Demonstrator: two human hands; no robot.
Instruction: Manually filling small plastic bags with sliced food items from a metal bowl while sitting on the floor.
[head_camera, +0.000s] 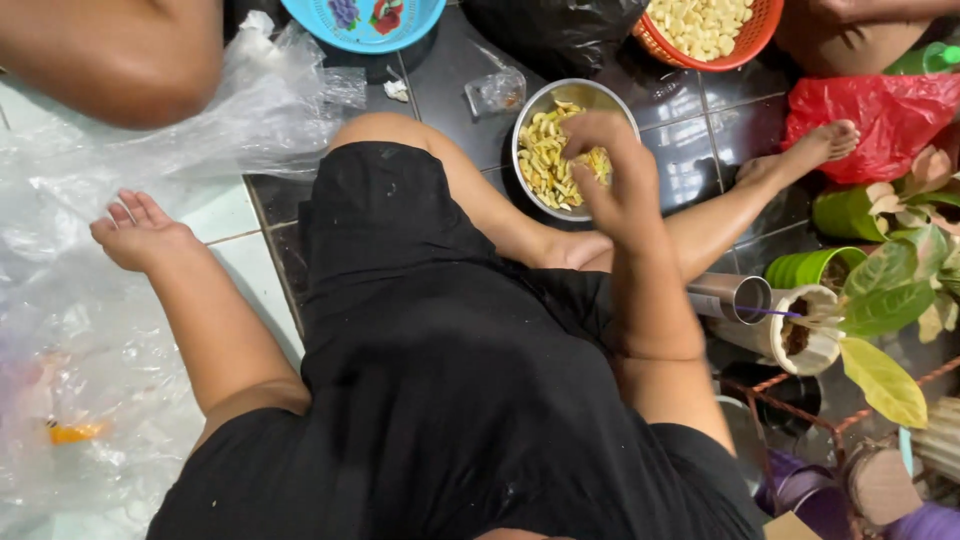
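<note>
I sit on a tiled floor in black clothes, legs bent. My right hand hovers over the near edge of a round metal bowl filled with pale yellow sliced pieces. Its fingers are curled and blurred, and anything inside them is hidden. My left hand rests palm down on the floor at the left, fingers slightly apart, holding nothing, beside a sheet of crumpled clear plastic. My bare foot lies to the right of the bowl.
An orange basket of pale pieces and a blue basket stand at the far edge. A red plastic bag, green pots and leafy plants crowd the right. Another person's limb is at top left.
</note>
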